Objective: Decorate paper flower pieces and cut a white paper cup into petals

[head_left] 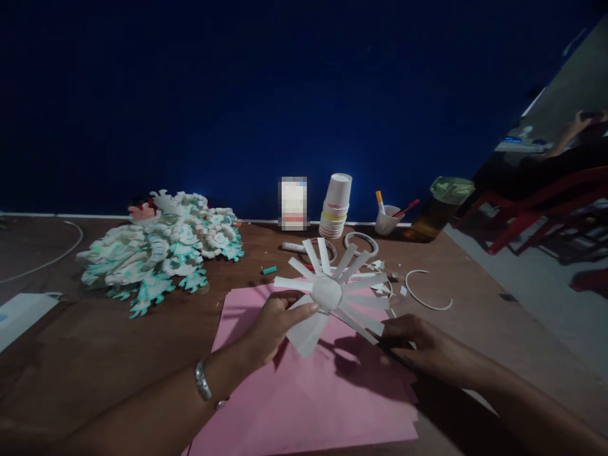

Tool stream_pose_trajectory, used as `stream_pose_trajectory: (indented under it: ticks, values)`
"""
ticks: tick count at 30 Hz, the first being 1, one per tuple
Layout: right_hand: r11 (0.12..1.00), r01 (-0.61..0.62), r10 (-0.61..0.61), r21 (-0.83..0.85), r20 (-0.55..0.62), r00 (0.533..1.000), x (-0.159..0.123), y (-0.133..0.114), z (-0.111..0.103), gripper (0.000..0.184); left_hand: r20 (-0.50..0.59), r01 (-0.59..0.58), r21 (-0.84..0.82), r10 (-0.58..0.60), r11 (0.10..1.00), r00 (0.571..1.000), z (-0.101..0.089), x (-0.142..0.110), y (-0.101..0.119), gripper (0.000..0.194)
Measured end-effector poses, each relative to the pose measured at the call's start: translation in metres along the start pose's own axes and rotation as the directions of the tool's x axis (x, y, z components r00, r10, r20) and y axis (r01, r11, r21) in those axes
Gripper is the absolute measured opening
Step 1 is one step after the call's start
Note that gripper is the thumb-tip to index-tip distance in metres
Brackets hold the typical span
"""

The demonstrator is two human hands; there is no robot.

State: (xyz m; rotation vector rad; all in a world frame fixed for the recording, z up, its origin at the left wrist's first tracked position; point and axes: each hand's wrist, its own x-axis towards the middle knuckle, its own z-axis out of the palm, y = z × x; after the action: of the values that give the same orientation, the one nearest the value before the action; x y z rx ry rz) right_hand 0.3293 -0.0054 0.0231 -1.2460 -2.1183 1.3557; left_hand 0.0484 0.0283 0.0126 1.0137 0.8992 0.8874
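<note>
A white paper cup (327, 292) is cut into long strips that fan out around its round base. My left hand (280, 320) pinches it near the base, thumb on top, beside a wide uncut section (306, 330). My right hand (418, 345) is closed around scissors (363, 332). Their narrow blade lies along the lower right strips and points toward the base; the dark handles are mostly hidden by the fingers. Beneath both hands lie stacked pink sheets (332, 405) on the brown table.
Left stands a pile of white-and-green paper cutouts (161, 247). Behind are stacked paper cups (336, 206), a cup with pens (388, 220), tape rolls (361, 246), and a jar-like container (439, 209). A cut white ring (430, 308) lies at right. Red chairs (517, 215) stand beyond the table.
</note>
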Motion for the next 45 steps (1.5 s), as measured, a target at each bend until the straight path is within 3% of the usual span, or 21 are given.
stream_pose_trajectory:
  ticks: [6, 11, 16, 20, 25, 33, 37, 42, 45]
  values:
    - [0.997, -0.047, 0.046, 0.064, 0.025, 0.999, 0.004, 0.013, 0.002, 0.042, 0.001, 0.005, 0.071, -0.005, 0.997, 1.0, -0.003, 0.002, 0.0, 0.028]
    - [0.99, -0.039, 0.024, 0.136, 0.11, 0.994, 0.004, 0.009, 0.0, 0.036, 0.051, 0.01, 0.057, -0.012, 0.998, 0.999, -0.005, 0.004, 0.001, 0.033]
    - [1.0, 0.01, -0.008, -0.027, 0.081, 0.997, 0.002, 0.001, -0.005, 0.029, 0.06, 0.048, 0.111, -0.055, 0.993, 0.997, -0.007, 0.006, 0.004, 0.032]
    - [0.995, -0.003, 0.012, -0.096, 0.09, 0.996, 0.002, -0.004, -0.006, 0.035, 0.082, 0.061, 0.122, -0.071, 0.991, 0.994, -0.006, 0.006, 0.007, 0.032]
    - [0.999, -0.049, 0.049, 0.001, 0.128, 0.991, 0.002, -0.008, -0.005, 0.043, 0.099, 0.058, 0.114, -0.069, 0.992, 0.993, -0.004, 0.005, 0.011, 0.03]
    - [0.993, -0.073, 0.061, 0.092, 0.124, 0.99, 0.001, -0.007, -0.004, 0.039, 0.069, 0.062, 0.071, -0.067, 0.996, 0.995, -0.007, 0.007, 0.005, 0.031]
    - [0.992, -0.045, 0.034, 0.117, 0.098, 0.995, 0.001, -0.001, -0.001, 0.036, 0.064, 0.074, 0.08, -0.079, 0.994, 0.995, -0.008, 0.006, 0.004, 0.032]
    - [0.999, -0.034, 0.033, -0.013, -0.027, 0.999, -0.002, 0.005, 0.002, 0.028, 0.038, 0.093, 0.13, -0.099, 0.987, 0.994, -0.005, 0.004, 0.009, 0.031]
    - [0.999, 0.005, -0.006, -0.036, -0.037, 0.999, -0.003, 0.004, 0.002, 0.024, 0.041, 0.097, 0.124, -0.102, 0.988, 0.994, -0.005, 0.004, 0.008, 0.031]
